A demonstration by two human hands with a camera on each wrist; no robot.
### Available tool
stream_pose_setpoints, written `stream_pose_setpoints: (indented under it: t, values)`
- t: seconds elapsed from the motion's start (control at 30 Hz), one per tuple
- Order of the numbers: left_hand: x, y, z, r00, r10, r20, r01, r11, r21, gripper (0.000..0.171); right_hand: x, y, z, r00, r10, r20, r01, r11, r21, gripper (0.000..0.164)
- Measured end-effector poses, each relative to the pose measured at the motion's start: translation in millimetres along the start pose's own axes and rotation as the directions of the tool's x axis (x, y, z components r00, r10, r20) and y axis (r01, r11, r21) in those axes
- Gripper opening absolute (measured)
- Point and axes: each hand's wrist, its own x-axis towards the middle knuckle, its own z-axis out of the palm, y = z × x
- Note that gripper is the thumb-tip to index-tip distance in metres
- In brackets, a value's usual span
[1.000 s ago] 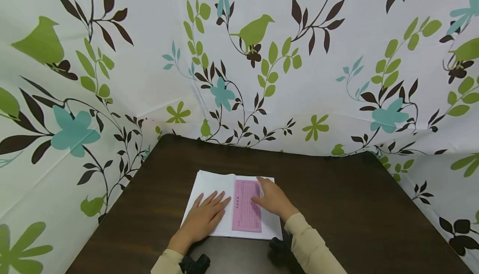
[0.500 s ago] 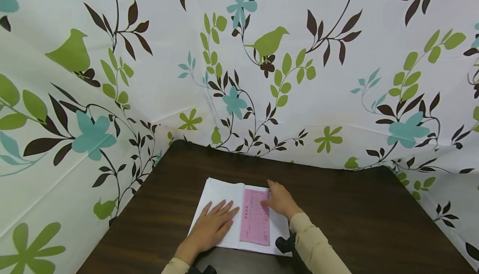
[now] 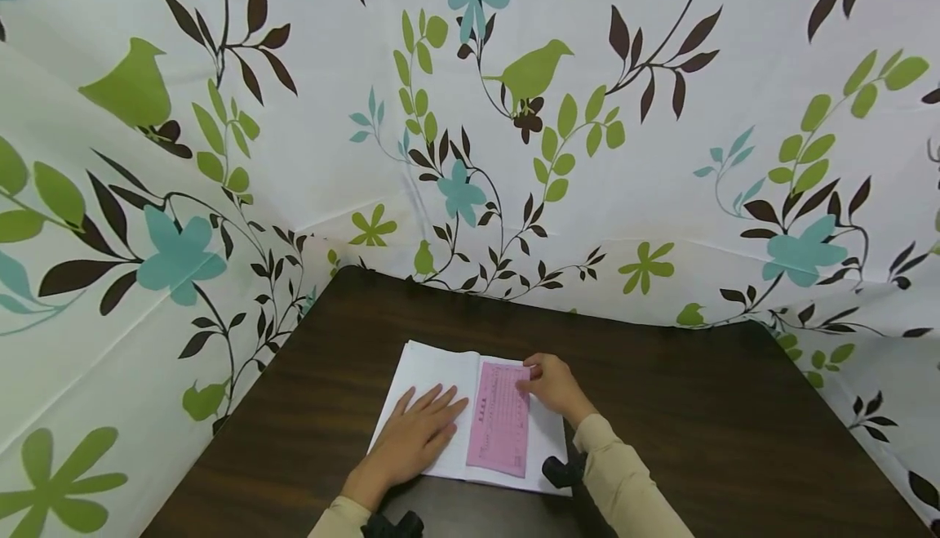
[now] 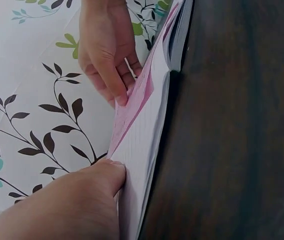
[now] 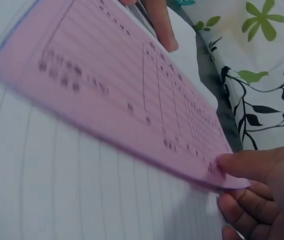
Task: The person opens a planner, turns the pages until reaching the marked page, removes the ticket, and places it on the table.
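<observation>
An open notebook with lined white pages lies on the dark table. Over its right page is a pink printed slip with dark lettering and ruled lines. My right hand pinches the slip at its far right corner, thumb on top and fingers beneath, as the right wrist view shows; that edge of the slip is raised off the page. My left hand rests flat on the left page with its fingers spread. In the left wrist view the left thumb lies along the page near the slip.
The dark wooden table extends around the notebook to both sides. Behind it and at the sides hangs a white cloth printed with leaves, birds and flowers. A black wrist camera sits by the right sleeve, close over the page.
My right thumb and fingers have closed on the slip's far right corner, and the slip has lifted and tilted slightly. The left hand stays on the left page. The head view has shifted.
</observation>
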Motion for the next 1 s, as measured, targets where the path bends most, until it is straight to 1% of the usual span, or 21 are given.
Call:
stream_pose_setpoints:
  t: [0.13,0.2,0.27,0.47,0.7,0.87,1.0]
  values:
    - [2.4,-2.1,-1.2,1.0,-0.003,-0.006,0.003,1.0,0.0,0.044,1.6,3.6,-1.8,0.998,-0.04,-0.052,0.043,0.997,0.062,0.011]
    - [3.4,-3.2,-1.5,1.0,-0.003,-0.008,0.003,1.0,0.006,0.044,2.3,4.6,-2.3,0.996,-0.058,-0.062,0.063,0.994,0.085,0.005]
    - [4.3,-4.1,-1.2,1.0,-0.004,-0.008,0.004,1.0,0.006,0.044,2.4,5.3,-3.1,0.995,-0.069,-0.07,0.076,0.992,0.1,0.003]
    - [4.6,-3.7,-0.8,1.0,-0.001,-0.001,0.001,1.0,0.007,0.045,-0.7,7.6,-7.3,0.994,-0.078,-0.078,0.085,0.992,0.088,0.007]
    - [5.6,-4.5,-1.0,1.0,-0.002,-0.013,0.002,1.0,-0.001,0.044,-5.8,2.9,-20.8,0.996,-0.068,-0.057,0.074,0.991,0.108,0.011]
    - [5.9,-4.6,-1.3,1.0,0.003,-0.008,-0.003,1.0,0.001,0.045,-9.0,0.4,-29.4,0.995,-0.091,-0.044,0.095,0.989,0.111,0.011]
    - [4.0,-4.6,0.4,1.0,-0.002,-0.001,0.002,1.0,-0.009,0.045,-10.4,3.7,-35.3,0.993,-0.112,-0.033,0.114,0.989,0.099,0.011]
